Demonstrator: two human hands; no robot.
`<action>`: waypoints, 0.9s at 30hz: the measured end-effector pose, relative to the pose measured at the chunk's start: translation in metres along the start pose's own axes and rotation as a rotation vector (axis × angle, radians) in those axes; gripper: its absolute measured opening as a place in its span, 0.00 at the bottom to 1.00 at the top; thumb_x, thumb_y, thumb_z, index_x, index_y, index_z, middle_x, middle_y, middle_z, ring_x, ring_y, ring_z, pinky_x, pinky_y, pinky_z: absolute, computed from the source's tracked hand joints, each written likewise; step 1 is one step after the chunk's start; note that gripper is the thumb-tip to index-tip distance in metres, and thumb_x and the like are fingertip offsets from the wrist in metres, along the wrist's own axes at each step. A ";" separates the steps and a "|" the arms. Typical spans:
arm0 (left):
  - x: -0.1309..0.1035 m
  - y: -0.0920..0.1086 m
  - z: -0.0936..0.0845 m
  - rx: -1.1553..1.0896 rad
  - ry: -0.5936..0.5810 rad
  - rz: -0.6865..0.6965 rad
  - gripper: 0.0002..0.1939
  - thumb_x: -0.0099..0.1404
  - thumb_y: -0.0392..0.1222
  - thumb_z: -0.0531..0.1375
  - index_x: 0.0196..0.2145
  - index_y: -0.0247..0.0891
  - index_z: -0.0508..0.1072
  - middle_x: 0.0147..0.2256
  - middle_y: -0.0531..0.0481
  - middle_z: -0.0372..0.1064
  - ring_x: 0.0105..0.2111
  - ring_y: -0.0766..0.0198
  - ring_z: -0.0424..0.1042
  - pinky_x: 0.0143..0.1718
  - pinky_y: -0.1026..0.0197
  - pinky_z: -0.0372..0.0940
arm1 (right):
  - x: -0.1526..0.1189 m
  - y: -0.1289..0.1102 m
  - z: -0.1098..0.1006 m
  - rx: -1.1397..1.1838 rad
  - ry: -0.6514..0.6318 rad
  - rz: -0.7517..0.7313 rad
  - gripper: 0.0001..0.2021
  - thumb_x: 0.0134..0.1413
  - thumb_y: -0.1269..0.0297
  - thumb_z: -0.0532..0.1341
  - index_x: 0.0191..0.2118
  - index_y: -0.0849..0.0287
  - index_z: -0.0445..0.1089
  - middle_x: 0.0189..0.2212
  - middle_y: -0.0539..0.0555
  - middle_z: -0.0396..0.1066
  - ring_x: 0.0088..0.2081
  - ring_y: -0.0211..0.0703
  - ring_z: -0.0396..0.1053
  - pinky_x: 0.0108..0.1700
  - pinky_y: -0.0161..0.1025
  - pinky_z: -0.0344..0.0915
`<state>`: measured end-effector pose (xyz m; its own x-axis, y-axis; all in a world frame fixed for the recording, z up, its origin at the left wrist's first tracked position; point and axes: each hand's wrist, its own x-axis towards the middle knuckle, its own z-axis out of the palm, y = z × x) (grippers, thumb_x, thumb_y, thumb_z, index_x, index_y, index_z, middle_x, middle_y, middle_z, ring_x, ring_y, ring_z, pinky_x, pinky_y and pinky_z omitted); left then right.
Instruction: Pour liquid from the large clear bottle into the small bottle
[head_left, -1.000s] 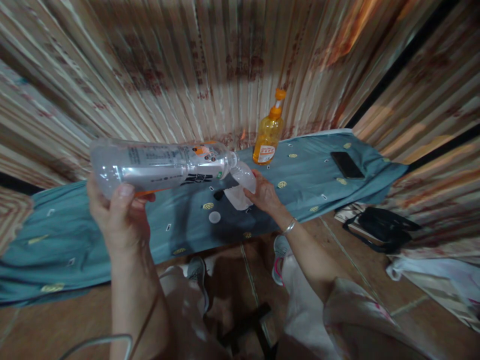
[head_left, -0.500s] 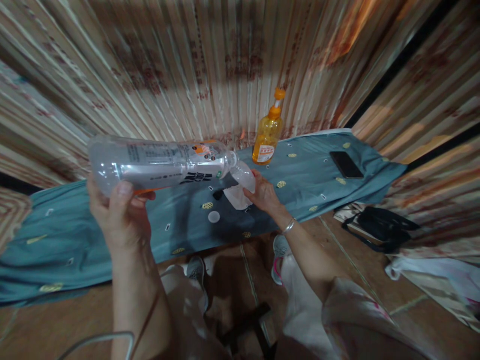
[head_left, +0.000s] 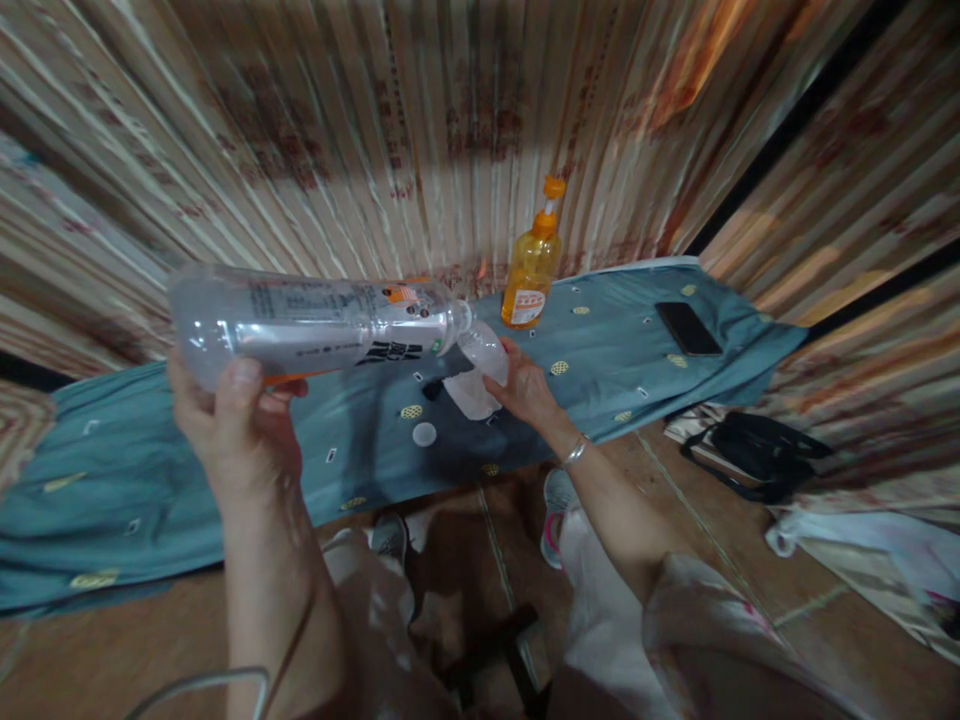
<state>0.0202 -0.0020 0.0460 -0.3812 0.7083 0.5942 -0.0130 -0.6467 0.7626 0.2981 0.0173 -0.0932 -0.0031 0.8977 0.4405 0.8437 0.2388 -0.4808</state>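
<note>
My left hand point(head_left: 244, 430) is closed around the lower part of a large clear plastic bottle point(head_left: 322, 325) with a printed label. The bottle lies nearly level in the air, its mouth pointing right. At that mouth is a small translucent plastic container point(head_left: 484, 352), pinched in the fingers of my right hand point(head_left: 525, 385); whether the two touch I cannot tell. Beneath them on the cloth are a whitish translucent piece point(head_left: 471, 395) and a small black object point(head_left: 432, 390). A round white cap point(head_left: 424, 434) rests nearer to me.
Behind my right hand stands an orange pump bottle point(head_left: 531, 275) of yellow liquid. A black phone point(head_left: 688, 328) lies on the right of the green cloth-covered table point(head_left: 600, 390). Striped curtains point(head_left: 337, 150) hang behind. A black bag point(head_left: 754, 455) is on the floor at right.
Both hands hold the bottle and the small container in nearly the same pose. The whole view has shifted very slightly.
</note>
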 end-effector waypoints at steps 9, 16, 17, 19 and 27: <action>0.000 -0.001 0.003 -0.036 0.008 0.016 0.26 0.37 0.56 0.70 0.34 0.39 0.76 0.32 0.52 0.66 0.24 0.70 0.65 0.16 0.70 0.62 | -0.001 0.001 0.003 -0.029 0.021 -0.008 0.34 0.55 0.64 0.64 0.64 0.67 0.52 0.51 0.70 0.72 0.51 0.60 0.72 0.54 0.55 0.70; -0.001 0.001 0.003 -0.058 0.009 0.040 0.25 0.39 0.53 0.70 0.36 0.40 0.76 0.32 0.52 0.65 0.24 0.70 0.65 0.16 0.70 0.61 | 0.000 -0.001 0.000 -0.031 0.004 0.000 0.34 0.54 0.65 0.64 0.63 0.68 0.53 0.50 0.69 0.73 0.51 0.59 0.72 0.54 0.52 0.70; 0.000 0.000 0.003 -0.055 0.013 0.038 0.25 0.39 0.53 0.70 0.36 0.40 0.76 0.31 0.52 0.65 0.24 0.70 0.65 0.16 0.69 0.61 | 0.000 -0.001 0.000 -0.024 0.005 -0.003 0.33 0.54 0.65 0.64 0.63 0.68 0.53 0.50 0.69 0.73 0.51 0.59 0.72 0.54 0.53 0.69; 0.000 -0.001 0.002 -0.050 0.019 0.034 0.26 0.37 0.54 0.70 0.36 0.41 0.77 0.31 0.53 0.65 0.24 0.70 0.65 0.16 0.69 0.62 | 0.000 -0.001 -0.001 -0.016 0.006 -0.007 0.33 0.53 0.66 0.64 0.63 0.68 0.54 0.51 0.70 0.72 0.52 0.59 0.72 0.55 0.53 0.69; 0.002 0.000 0.001 -0.019 0.024 0.026 0.30 0.36 0.57 0.70 0.38 0.42 0.77 0.34 0.51 0.67 0.27 0.68 0.66 0.17 0.69 0.62 | 0.000 -0.001 -0.003 -0.019 -0.031 0.000 0.34 0.54 0.65 0.64 0.63 0.69 0.53 0.53 0.72 0.70 0.53 0.60 0.71 0.55 0.55 0.69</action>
<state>0.0202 -0.0005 0.0472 -0.4033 0.6842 0.6077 -0.0199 -0.6705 0.7417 0.2987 0.0160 -0.0909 -0.0196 0.9087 0.4171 0.8538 0.2323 -0.4659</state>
